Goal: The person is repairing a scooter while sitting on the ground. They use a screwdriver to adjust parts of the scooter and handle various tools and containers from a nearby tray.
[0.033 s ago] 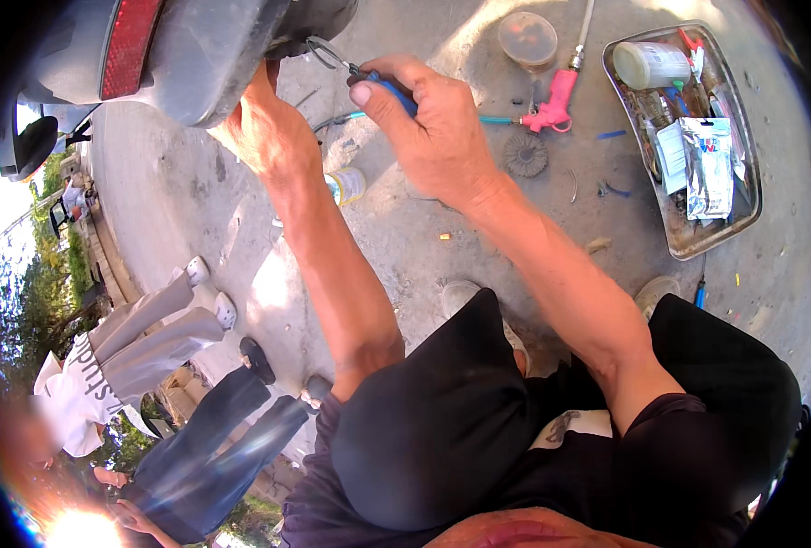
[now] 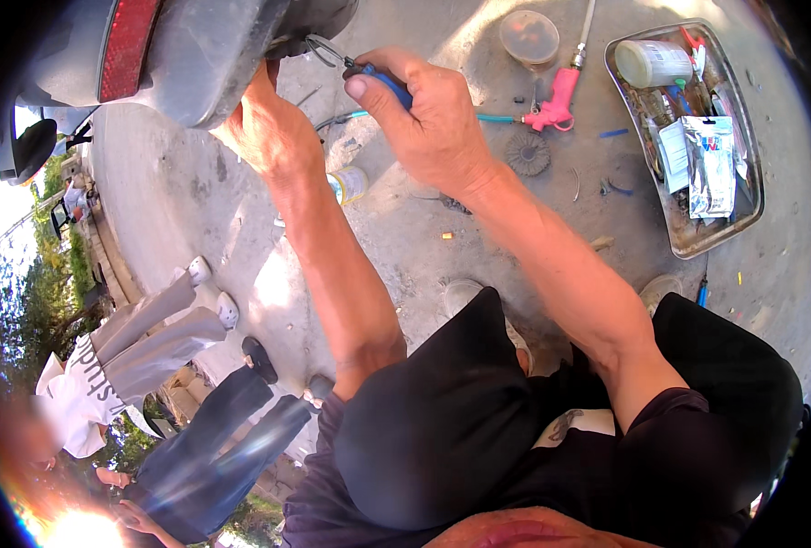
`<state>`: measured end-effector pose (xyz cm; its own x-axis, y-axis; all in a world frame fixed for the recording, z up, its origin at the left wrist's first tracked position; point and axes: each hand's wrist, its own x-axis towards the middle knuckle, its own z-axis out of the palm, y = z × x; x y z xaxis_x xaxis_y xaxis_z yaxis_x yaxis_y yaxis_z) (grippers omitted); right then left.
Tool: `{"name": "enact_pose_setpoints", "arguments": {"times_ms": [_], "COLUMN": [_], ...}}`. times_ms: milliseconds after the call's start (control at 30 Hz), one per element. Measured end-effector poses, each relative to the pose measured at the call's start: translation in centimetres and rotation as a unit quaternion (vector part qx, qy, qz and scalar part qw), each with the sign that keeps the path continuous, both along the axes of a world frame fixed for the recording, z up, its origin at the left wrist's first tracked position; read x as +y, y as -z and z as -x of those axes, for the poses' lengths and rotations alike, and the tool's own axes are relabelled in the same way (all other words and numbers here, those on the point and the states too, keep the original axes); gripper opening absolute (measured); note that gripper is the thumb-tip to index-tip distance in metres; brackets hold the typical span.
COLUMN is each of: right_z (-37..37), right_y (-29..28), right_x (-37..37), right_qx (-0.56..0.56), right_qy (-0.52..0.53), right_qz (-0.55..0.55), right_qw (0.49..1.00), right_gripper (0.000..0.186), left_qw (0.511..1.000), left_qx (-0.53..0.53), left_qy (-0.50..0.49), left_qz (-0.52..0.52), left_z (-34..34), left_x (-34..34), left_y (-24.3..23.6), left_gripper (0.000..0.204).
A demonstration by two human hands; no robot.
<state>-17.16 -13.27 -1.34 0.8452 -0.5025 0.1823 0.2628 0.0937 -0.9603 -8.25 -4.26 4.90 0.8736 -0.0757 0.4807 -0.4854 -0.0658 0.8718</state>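
Note:
My right hand (image 2: 437,119) is closed around the blue handle of a tool (image 2: 387,84), thumb along its near side. From the handle juts a curved metal end (image 2: 325,47), close to the underside of a grey vehicle body part (image 2: 195,78) with a red reflector (image 2: 130,46). Whether the curved end touches the part I cannot tell. My left hand (image 2: 273,123) reaches up under that same part, to the left of the tool. Its fingers are hidden behind the grey edge.
A pink air gun (image 2: 553,102) with a hose lies on the concrete beside a round tub (image 2: 528,38) and a ribbed disc (image 2: 528,153). To the right is a metal tray (image 2: 697,247) of tools and packets. A can (image 2: 349,184) stands between my forearms. Two people (image 2: 141,329) are at left.
My right hand and the tool have shifted very slightly up and left. My left hand stays in place under the grey part.

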Motion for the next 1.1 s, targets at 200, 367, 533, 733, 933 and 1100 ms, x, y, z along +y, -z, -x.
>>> {"name": "enact_pose_setpoints", "arguments": {"times_ms": [200, 367, 533, 733, 933, 1100], "right_z": [-3.9, -5.6, -5.8, -3.5, 2.1, 5.8], "right_y": [-0.1, 0.1, 0.0, -0.7, -1.8, -4.5], "right_x": [0.8, 1.2, 0.9, -0.1, -0.8, -0.4], "right_qx": [-0.039, -0.087, -0.07, -0.04, 0.075, 0.118], "right_qy": [0.014, 0.041, 0.017, -0.008, -0.058, -0.114], "right_qz": [-0.001, -0.003, 0.021, 0.056, 0.024, -0.101], "right_qw": [0.999, 0.995, 0.997, 0.998, 0.995, 0.981], "right_gripper": [0.025, 0.026, 0.027, 0.026, 0.032, 0.039], "left_qw": [0.981, 0.999, 0.999, 0.998, 0.999, 0.997], "left_qx": [0.078, 0.051, 0.031, 0.031, 0.004, 0.033], "left_qy": [0.0, 0.006, -0.013, -0.024, 0.029, -0.056], "left_qz": [0.175, 0.015, -0.002, 0.053, 0.034, -0.029], "left_z": [-4.7, -1.8, -0.9, 0.2, 0.9, 1.8], "left_x": [4.7, 1.6, 0.7, -1.2, -0.1, 0.3], "left_y": [4.6, 1.6, -0.1, -0.9, -0.7, 0.2], "left_gripper": [0.036, 0.035, 0.044, 0.033, 0.023, 0.041]}}
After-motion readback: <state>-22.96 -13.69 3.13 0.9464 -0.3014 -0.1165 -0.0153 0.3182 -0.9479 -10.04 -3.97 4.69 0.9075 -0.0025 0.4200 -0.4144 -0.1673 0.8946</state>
